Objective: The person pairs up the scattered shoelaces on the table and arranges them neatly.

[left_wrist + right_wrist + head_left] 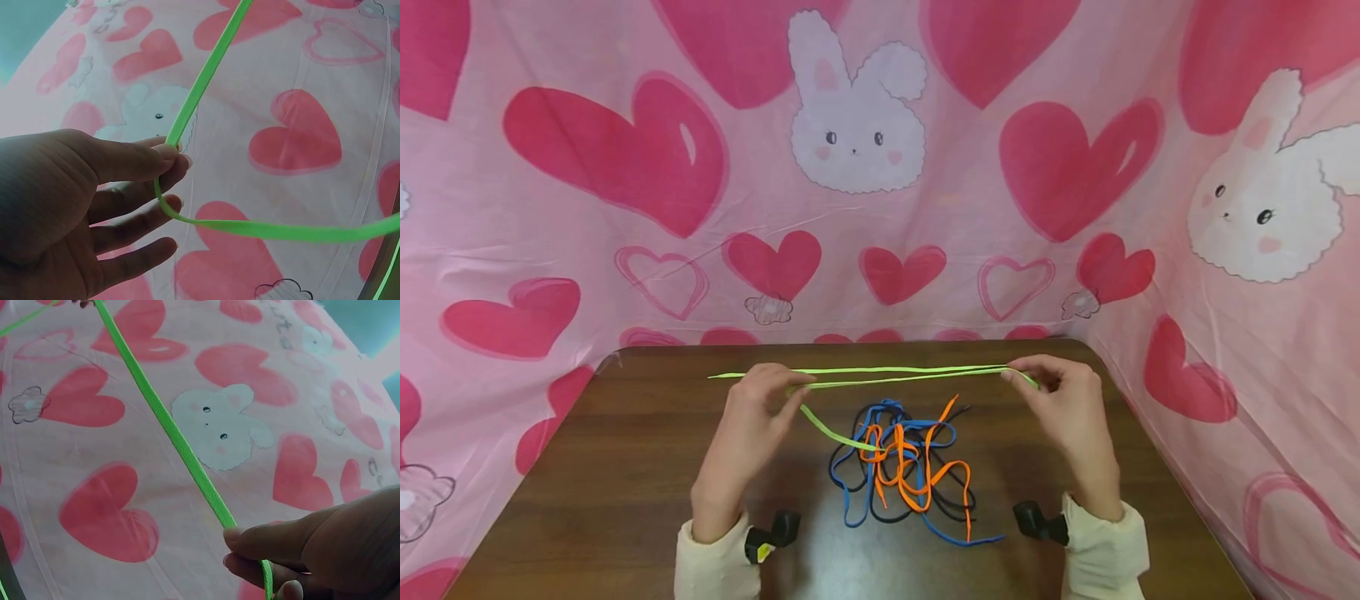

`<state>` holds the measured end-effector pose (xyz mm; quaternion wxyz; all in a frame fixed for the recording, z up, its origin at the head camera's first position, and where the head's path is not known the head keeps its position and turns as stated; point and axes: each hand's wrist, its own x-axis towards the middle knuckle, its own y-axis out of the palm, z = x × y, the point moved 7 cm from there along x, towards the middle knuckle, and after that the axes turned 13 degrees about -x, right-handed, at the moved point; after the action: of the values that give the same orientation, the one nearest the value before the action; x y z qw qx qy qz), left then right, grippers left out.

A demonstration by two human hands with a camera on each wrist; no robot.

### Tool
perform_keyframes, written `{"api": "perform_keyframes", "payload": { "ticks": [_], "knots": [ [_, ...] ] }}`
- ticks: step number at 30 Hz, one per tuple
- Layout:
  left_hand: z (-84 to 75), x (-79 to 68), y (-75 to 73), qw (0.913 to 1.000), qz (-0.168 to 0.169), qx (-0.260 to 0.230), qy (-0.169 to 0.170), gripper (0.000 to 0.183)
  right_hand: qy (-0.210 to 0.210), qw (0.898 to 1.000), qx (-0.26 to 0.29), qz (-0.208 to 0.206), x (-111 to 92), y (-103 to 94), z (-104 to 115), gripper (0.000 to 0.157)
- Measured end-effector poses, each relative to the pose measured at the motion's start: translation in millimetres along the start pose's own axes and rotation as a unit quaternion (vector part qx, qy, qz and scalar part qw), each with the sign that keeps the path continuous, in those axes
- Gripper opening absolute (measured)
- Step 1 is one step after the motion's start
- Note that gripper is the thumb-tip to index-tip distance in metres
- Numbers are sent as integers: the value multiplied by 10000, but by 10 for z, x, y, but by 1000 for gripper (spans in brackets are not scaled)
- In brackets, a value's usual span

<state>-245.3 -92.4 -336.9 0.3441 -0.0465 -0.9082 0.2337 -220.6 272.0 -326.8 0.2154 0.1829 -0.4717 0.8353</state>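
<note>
A flat neon-green shoelace [910, 378] stretches between the two hands above the far part of the table. My left hand [756, 429] pinches it between thumb and forefinger; in the left wrist view the lace [209, 81] bends at the fingertips and runs off to the right. Thumb and fingers of my right hand [1067, 408] pinch the other end of the span, and a short length hangs past them in the right wrist view. Below the hands lies a loose tangle of orange [930, 467], blue [846, 500] and black laces. A green piece [827, 429] reaches into that tangle.
The brown wooden table [625, 517] has rounded far corners. Behind and beside it hangs a pink cloth [955, 208] with hearts and rabbits. A black wrist camera sits at each cuff. Another green strand runs behind the held span, its tip [722, 376] left of the left hand.
</note>
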Motion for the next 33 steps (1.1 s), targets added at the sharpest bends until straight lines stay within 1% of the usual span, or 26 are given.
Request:
{"api": "perform_keyframes", "payload": {
  "ticks": [3,8,11,14,19,21,25,29,33],
  "knots": [
    [14,0,-38,9999,-137,55,42,22,122,9999,-72,-68,5,-23,-39,9],
    [43,-7,-99,9995,-297,61,-59,21,182,9996,-70,-187,16,-55,-86,8],
    [53,-16,-132,9993,-349,101,-96,21,223,9996,-18,-161,20,-60,-115,8],
    [54,-17,-178,9989,-435,155,-62,22,333,9994,15,-121,31,-62,-150,8],
    [59,-8,-270,9974,-684,233,17,20,584,9983,-19,-84,36,-88,-197,10],
    [73,-14,-299,9965,-792,262,-15,19,681,9977,-35,-46,24,-101,-215,12],
    [118,-33,-352,9938,-1058,266,-221,18,801,9968,-87,6,9,-123,-254,17],
    [153,-54,-405,9904,-1331,180,-335,18,855,9962,-134,-93,10,-158,-276,18],
    [159,-67,-434,9891,-1443,149,-247,17,755,9966,-173,-298,12,-196,-257,14]
  ]
}}
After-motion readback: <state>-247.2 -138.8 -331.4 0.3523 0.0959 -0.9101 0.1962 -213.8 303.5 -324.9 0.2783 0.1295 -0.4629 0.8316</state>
